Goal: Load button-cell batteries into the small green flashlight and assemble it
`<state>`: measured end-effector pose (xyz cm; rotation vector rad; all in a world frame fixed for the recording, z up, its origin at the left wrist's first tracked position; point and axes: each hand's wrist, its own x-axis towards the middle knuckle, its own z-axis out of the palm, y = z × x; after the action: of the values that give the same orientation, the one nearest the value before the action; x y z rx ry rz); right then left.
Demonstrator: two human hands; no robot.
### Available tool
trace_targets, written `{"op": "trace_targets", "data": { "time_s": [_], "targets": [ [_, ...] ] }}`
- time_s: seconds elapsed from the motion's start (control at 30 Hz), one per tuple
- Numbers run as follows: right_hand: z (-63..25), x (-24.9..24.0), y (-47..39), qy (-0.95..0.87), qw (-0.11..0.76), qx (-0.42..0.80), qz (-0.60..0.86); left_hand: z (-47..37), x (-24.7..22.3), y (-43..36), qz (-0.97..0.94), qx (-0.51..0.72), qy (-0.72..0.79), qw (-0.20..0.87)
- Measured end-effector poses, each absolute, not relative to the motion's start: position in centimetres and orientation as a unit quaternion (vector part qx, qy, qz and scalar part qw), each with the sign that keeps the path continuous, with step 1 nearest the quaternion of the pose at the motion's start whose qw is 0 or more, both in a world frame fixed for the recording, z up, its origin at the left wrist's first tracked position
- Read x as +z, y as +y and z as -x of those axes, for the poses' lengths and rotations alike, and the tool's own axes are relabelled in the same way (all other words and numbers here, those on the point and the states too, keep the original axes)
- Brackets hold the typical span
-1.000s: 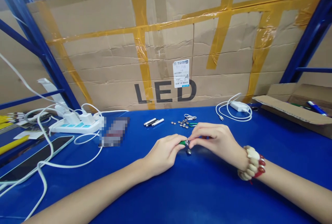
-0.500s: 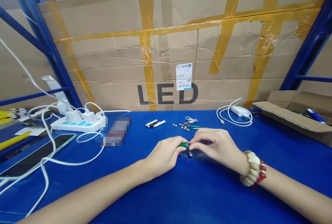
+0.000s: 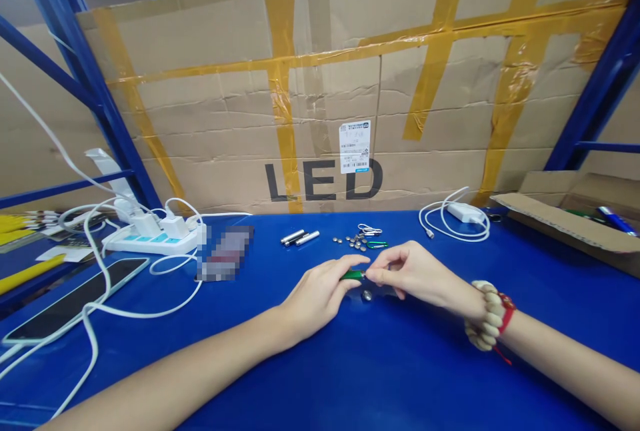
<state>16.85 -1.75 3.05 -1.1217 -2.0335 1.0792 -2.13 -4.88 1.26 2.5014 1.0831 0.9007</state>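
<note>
A small green tube (image 3: 353, 274) lies between the thumb and fingers of my left hand (image 3: 320, 294). At the tube's right end, my right hand (image 3: 403, 271) pinches a tiny metallic part, mostly hidden by the fingertips. Just below, a small round silver piece (image 3: 367, 296) rests on the blue table (image 3: 320, 378). Beyond my hands are several button cells (image 3: 356, 242), a green clip (image 3: 377, 244) and a looped white cord (image 3: 369, 229). Silver and black tubes (image 3: 300, 238) lie to their left.
A white power strip (image 3: 155, 241) with cables, a phone (image 3: 75, 298) and a blurred flat item (image 3: 225, 254) are at the left. A white charger (image 3: 465, 212) and an open cardboard box (image 3: 565, 218) are at the back right. Taped cardboard (image 3: 225, 131) stands behind.
The fingers of my left hand have spread a little, showing more of the green tube. My right hand's fingers have shifted at the tube's end, and its wrist has turned.
</note>
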Motion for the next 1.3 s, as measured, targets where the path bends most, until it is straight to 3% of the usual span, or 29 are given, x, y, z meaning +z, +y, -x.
{"op": "trace_targets", "data": {
  "time_s": [0.47, 0.73, 0.9, 1.03, 1.3],
  "targets": [
    [-16.8, 2.0, -1.0, -0.765, 0.272, 0.417, 0.409, 2.3, 1.4, -4.3, -0.859, 0.312, 0.362, 0.183],
    [-16.7, 2.1, -2.0, -0.837, 0.41, 0.134, 0.335, 2.1, 1.5, -4.5, -0.849, 0.307, 0.41, 0.128],
    [-17.7, 2.2, -1.4, -0.875, 0.421, 0.023, 0.238, 2.0, 1.4, -4.6, -0.848, 0.299, 0.422, 0.119],
    [-18.2, 3.0, -1.5, -0.9, 0.382, -0.067, 0.2, 1.8, 1.5, -4.8, -0.856, 0.286, 0.407, 0.142],
    [-18.5, 3.8, -1.8, -0.92, 0.351, -0.054, 0.163, 1.5, 1.8, -5.5, -0.855, 0.267, 0.404, 0.185]
  ]
}}
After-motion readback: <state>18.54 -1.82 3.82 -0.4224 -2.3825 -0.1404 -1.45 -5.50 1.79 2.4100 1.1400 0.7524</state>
